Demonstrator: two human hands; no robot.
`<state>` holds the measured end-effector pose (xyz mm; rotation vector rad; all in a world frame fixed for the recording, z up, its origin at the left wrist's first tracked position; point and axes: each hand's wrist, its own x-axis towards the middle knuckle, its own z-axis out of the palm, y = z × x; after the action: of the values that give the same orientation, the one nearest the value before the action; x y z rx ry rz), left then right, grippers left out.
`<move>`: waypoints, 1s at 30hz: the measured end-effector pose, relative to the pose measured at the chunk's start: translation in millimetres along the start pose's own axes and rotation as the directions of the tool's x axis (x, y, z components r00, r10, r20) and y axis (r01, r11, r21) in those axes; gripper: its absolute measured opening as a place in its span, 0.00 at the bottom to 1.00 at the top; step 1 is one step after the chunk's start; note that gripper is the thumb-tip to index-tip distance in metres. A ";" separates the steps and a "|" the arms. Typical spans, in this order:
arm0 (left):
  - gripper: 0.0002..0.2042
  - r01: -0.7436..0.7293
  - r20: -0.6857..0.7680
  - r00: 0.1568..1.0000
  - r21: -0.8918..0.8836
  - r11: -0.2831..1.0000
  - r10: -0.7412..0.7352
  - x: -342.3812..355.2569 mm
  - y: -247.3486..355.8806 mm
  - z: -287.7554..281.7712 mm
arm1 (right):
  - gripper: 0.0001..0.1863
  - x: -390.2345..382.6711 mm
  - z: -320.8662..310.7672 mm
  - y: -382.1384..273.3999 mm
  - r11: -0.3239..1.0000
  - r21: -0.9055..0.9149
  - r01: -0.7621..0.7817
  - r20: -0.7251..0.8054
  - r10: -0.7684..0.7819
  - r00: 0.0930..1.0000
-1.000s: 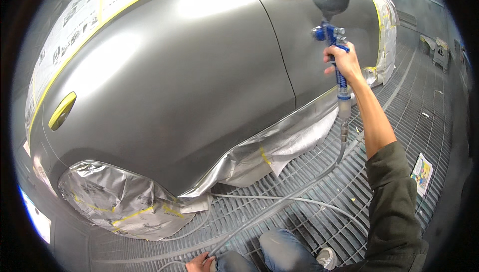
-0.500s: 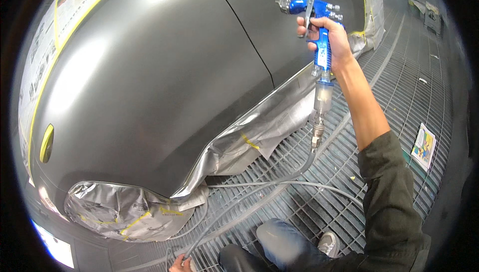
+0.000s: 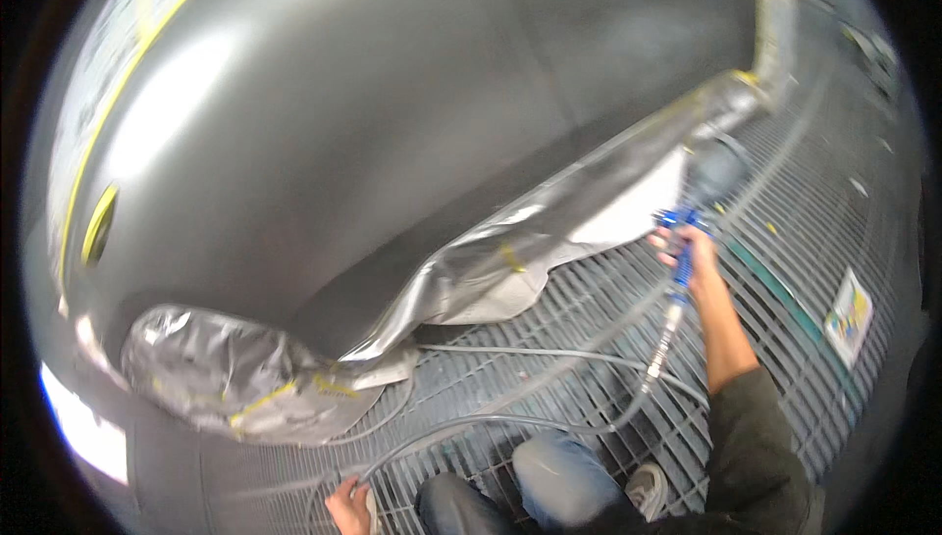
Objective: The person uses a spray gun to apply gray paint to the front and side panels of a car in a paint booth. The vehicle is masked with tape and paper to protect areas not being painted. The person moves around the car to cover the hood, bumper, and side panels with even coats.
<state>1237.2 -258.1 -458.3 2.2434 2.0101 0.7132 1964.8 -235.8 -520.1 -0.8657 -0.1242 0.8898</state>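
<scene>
Wrapped round the handle of a blue spray gun (image 3: 683,270) is my right hand (image 3: 701,249), low over the floor beside the car's lower edge. The gun's dark cup (image 3: 716,170) points away from me, slightly blurred. From the gun's base a metal fitting leads into a grey air hose (image 3: 510,419), which curves left. At the bottom my left hand (image 3: 346,508) pinches that hose between thumb and fingers. Both hands are apart from the large dark grey car body panel (image 3: 392,133), which is smooth and shiny.
Silvery, wrinkled masking film (image 3: 481,265) runs along the panel's lower edge and covers the wheel area. Yellow tape (image 3: 167,25) and newsprint line the left side. The floor is a metal grating (image 3: 599,329), with a printed sheet (image 3: 848,317) lying at right. My knees show below.
My right hand has lowered the spray gun from in front of the panel to near the floor. My view has shifted and blurred a little. The left hand stays at the hose.
</scene>
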 end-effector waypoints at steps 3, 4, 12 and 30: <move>0.12 -0.078 -0.012 0.997 -0.040 0.996 0.078 32.9 -6.0 16.2 | 0.24 -14.9 -17.0 -35.2 0.996 -0.042 0.082 0.015 -0.082 0.997; 0.12 -0.090 -0.020 0.996 -0.060 0.994 0.089 39.4 -9.6 14.6 | 0.24 -24.4 -13.1 -44.6 0.985 -0.086 0.149 0.001 -0.149 0.989; 0.12 0.217 0.138 0.972 -0.220 0.951 -0.189 49.3 15.5 -94.8 | 0.24 -193.7 128.3 -140.1 0.884 -0.206 0.420 0.133 -0.400 0.907; 0.08 -0.118 0.825 0.534 0.290 0.950 -0.185 34.4 250.4 -326.9 | 0.37 -452.8 210.0 -478.4 0.916 -0.399 0.025 -0.218 -0.121 0.968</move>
<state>1352.9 -351.3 -72.8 2.0050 1.6525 -0.6997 1882.5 -590.5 67.6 -1.3314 -0.1279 0.6912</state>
